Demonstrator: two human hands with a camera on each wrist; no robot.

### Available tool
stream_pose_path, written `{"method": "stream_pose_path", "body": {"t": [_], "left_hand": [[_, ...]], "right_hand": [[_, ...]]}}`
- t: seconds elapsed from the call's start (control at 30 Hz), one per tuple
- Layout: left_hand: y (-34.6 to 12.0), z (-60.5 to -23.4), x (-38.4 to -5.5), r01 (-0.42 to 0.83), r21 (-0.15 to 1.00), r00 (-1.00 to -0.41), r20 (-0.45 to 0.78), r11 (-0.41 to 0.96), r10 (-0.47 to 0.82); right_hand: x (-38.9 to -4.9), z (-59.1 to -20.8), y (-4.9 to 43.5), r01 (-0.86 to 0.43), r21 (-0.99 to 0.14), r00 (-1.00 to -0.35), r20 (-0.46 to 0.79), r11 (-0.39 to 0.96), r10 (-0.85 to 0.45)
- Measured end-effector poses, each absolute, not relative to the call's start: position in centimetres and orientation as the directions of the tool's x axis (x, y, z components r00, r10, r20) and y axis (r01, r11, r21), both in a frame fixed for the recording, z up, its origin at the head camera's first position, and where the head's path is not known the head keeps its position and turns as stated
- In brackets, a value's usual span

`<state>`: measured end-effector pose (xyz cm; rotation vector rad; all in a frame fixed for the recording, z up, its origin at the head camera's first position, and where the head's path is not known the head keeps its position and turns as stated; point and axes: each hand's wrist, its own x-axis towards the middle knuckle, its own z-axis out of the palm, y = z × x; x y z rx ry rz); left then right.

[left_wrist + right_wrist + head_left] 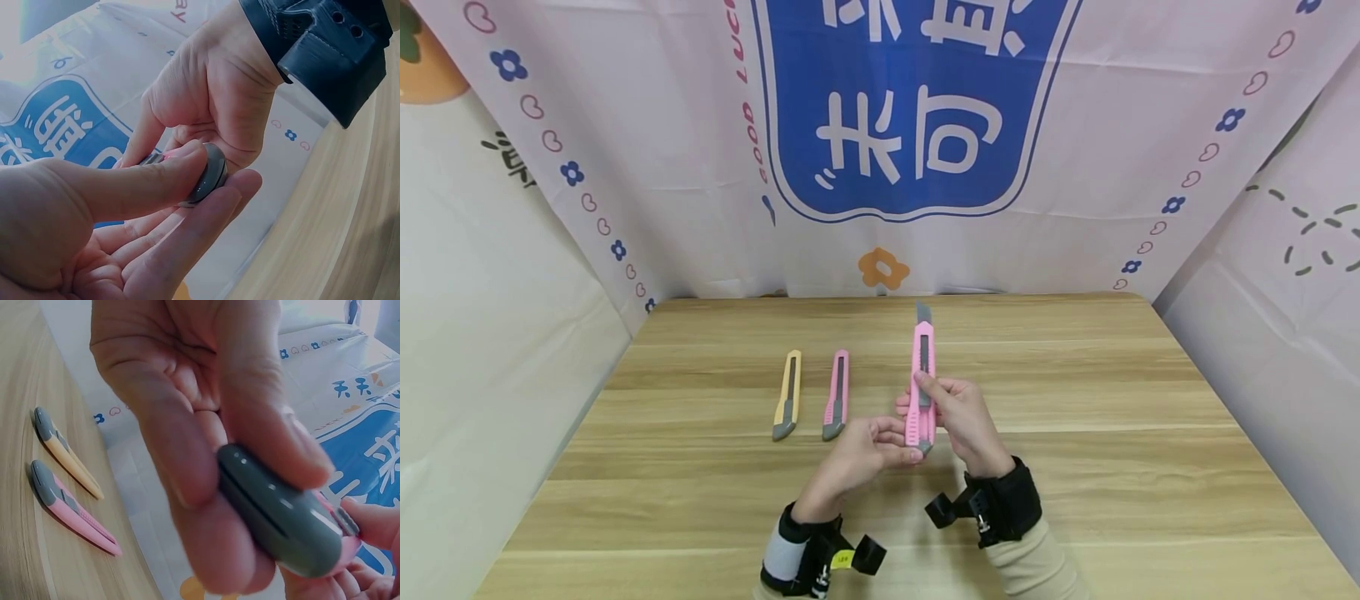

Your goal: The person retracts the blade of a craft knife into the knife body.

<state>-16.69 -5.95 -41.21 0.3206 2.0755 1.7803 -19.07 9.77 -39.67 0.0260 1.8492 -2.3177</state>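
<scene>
A pink utility knife [924,354] is held upright above the table in the head view, its grey blade [923,313] out at the top. My right hand [968,421] grips its body from the right, thumb on the grey slider [347,521]. At the lower end, my left hand [867,452] pinches the knife's grey end cap [211,174] between thumb and fingers. To the left lie a second pink utility knife [837,392] and a yellow utility knife [788,392], side by side with no blades showing. Fingers hide part of the held knife in both wrist views.
A wood-grain table [685,492] lies under the hands. Behind it hangs a white cloth [685,150] printed with a blue sign, and pale cloth covers both sides. Each wrist wears a black strap with a small camera.
</scene>
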Motion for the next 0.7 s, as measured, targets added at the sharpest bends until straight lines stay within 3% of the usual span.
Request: {"method": "stream_pose_path", "body": {"t": [0.7], "left_hand": [[-5.93,-40.96,-16.54,-0.079,0.984,-0.895,-0.141,0.161,0.423]], "right_hand": [[-19.12,-39.74,10.34,0.165,-0.968,-0.975,-0.131,-0.19,-0.179]]}}
